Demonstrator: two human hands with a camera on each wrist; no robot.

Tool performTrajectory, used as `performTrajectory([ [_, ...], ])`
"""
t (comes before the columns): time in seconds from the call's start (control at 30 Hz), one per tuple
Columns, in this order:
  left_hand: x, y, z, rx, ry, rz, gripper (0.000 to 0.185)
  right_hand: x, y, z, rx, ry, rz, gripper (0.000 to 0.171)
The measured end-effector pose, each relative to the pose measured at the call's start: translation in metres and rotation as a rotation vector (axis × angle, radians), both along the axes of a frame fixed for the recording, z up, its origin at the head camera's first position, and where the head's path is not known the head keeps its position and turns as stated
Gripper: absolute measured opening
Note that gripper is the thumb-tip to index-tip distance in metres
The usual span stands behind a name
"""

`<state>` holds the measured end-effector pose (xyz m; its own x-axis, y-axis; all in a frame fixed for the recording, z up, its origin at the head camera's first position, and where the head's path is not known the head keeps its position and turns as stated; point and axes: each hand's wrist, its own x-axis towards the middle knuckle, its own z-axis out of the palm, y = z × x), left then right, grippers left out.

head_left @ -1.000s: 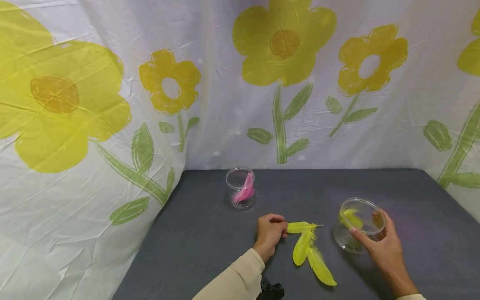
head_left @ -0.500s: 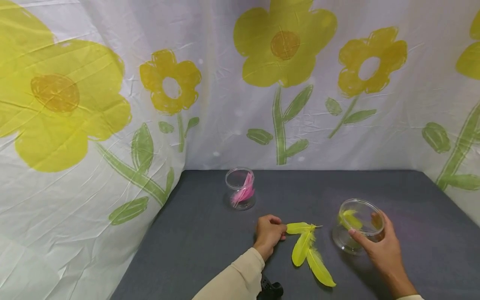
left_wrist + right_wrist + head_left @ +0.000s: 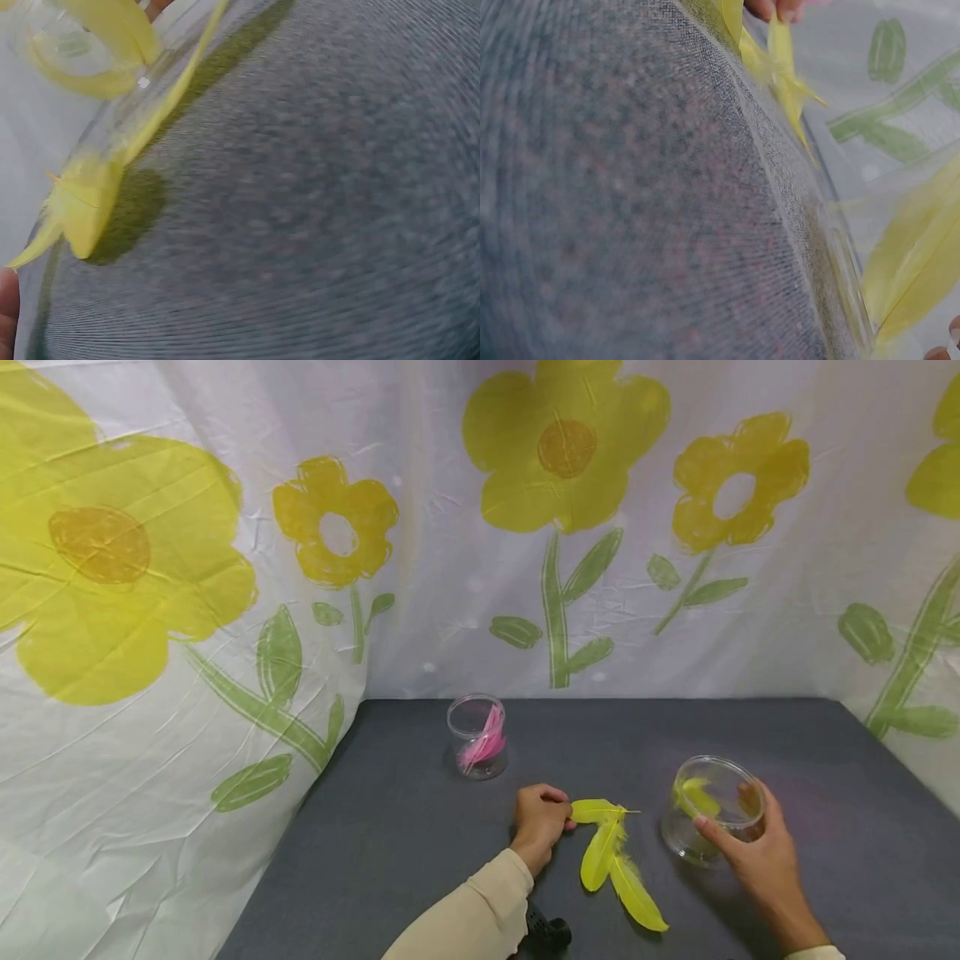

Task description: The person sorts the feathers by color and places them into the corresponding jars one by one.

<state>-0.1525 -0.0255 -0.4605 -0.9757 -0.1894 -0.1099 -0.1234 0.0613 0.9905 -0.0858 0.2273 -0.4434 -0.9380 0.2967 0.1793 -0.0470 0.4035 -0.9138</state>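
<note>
Three yellow feathers lie on the desk, practically unmoved over the last second (so the work looks paused). The left hand pinches the far one's tip; the right hand grips the clear jar to their right.

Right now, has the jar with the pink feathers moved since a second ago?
No: in the head view, the jar with the pink feathers keeps its place against the back left corner of the table.
</note>
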Motion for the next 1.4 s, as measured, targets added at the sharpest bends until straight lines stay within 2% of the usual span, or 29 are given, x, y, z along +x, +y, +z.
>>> performTrajectory([
  [0.2, -0.006, -0.005, 0.011, 0.035, 0.030, 0.005, 0.011, 0.000, 0.000, 0.002, -0.020, 0.001, 0.010, 0.098],
  [0.37, -0.007, -0.010, 0.024, 0.088, 0.080, 0.001, 0.010, 0.000, 0.000, 0.001, -0.016, 0.008, 0.003, 0.097],
  [0.53, -0.005, -0.012, 0.043, 0.149, 0.141, -0.026, 0.012, 0.000, 0.000, 0.000, -0.002, 0.006, 0.000, 0.098],
  [0.77, -0.001, -0.010, 0.072, 0.187, 0.208, -0.083, 0.009, 0.000, 0.000, 0.001, -0.020, 0.017, 0.005, 0.099],
  [1.0, 0.008, 0.001, 0.101, 0.271, 0.246, -0.173, 0.008, 0.000, 0.001, 0.003, 0.007, 0.007, 0.005, 0.100],
  [1.27, 0.017, 0.021, 0.126, 0.270, 0.282, -0.238, 0.007, 0.000, 0.002, 0.001, 0.000, 0.014, 0.003, 0.100],
  [1.4, 0.021, 0.033, 0.134, 0.260, 0.291, -0.264, 0.009, 0.000, 0.002, -0.001, 0.006, 0.026, 0.000, 0.100],
])
